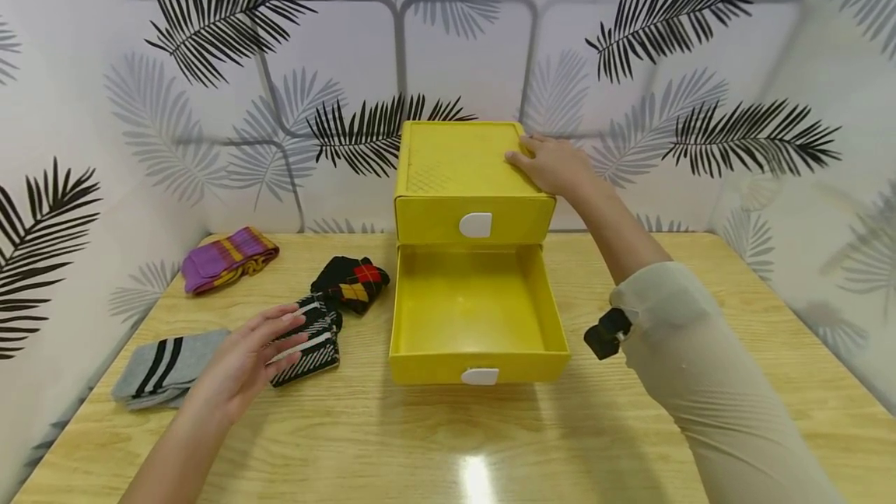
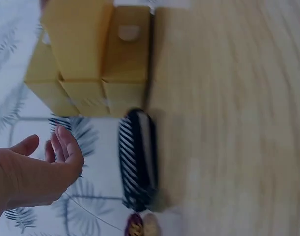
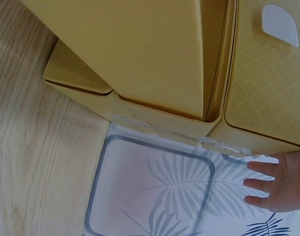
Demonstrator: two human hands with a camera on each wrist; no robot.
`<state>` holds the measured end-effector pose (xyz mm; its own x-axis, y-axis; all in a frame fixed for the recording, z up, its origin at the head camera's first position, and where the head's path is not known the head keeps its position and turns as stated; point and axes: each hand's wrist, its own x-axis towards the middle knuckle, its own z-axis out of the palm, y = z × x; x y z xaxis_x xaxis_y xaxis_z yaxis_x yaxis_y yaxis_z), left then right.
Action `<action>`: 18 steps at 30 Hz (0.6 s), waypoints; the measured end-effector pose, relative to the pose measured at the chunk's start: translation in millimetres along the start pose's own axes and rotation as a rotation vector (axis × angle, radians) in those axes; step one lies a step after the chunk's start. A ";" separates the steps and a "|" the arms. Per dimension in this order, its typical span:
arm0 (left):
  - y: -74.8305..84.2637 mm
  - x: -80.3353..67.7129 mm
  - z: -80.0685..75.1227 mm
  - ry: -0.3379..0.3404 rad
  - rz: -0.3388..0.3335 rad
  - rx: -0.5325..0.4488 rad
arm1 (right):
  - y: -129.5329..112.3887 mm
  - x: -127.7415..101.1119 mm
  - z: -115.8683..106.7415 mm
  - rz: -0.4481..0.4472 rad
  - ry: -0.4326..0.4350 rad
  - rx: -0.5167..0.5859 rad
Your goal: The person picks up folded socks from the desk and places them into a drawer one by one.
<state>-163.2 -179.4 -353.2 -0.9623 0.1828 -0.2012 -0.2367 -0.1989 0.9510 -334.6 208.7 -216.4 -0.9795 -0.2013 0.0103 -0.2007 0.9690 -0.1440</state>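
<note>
My right hand [image 1: 556, 166] rests on the top right edge of a yellow drawer unit [image 1: 455, 158]. Its fingers look straight and spread in the right wrist view. Below the closed top drawer [image 1: 427, 222], a middle drawer [image 1: 420, 368] is pulled out, and its inside shows bare. The left hand [image 1: 234, 364] hovers over the table with loose fingers and holds nothing. It overlaps a folded black-and-white patterned sock bundle [image 1: 315, 356] in the head view. Beside that bundle lies a dark argyle sock bundle [image 1: 350, 284] with red and yellow diamonds.
Folded grey socks with black stripes [image 1: 164, 368] lie at the table's left edge. Purple and yellow striped socks [image 1: 227, 259] are farther back. A leaf-patterned wall covering [image 1: 336, 37] stands behind the wooden table [image 1: 392, 449]. A black device [image 1: 607, 333] sits at my right wrist.
</note>
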 end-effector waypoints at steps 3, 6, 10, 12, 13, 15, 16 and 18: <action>-4.8 8.4 -10.1 0.051 -0.017 0.126 | 1.2 2.1 0.9 0.000 -0.004 0.004; -9.0 13.8 -15.2 0.077 -0.012 0.335 | 1.2 2.9 2.0 -0.003 -0.003 0.008; -10.6 21.0 -20.4 0.111 0.033 0.681 | 0.6 2.1 1.4 -0.010 0.004 0.013; -8.8 24.6 -23.5 0.123 0.051 0.852 | 0.9 1.9 1.0 -0.013 0.008 0.014; -8.3 26.3 -25.0 0.128 0.059 0.929 | 0.8 1.9 1.0 -0.013 0.009 0.014; -8.2 29.2 -27.8 0.133 0.061 1.060 | 0.8 1.6 0.8 -0.014 0.010 0.011; -7.9 30.2 -28.8 0.130 0.057 1.109 | 0.8 1.8 1.0 -0.013 0.010 0.008; -8.5 32.0 -30.5 0.112 0.048 1.172 | 0.5 2.3 1.4 -0.014 0.010 0.007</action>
<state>-196.1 -201.2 -374.8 -0.9871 0.1020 -0.1233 0.0115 0.8137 0.5812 -336.9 208.6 -217.8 -0.9767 -0.2136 0.0220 -0.2145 0.9651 -0.1504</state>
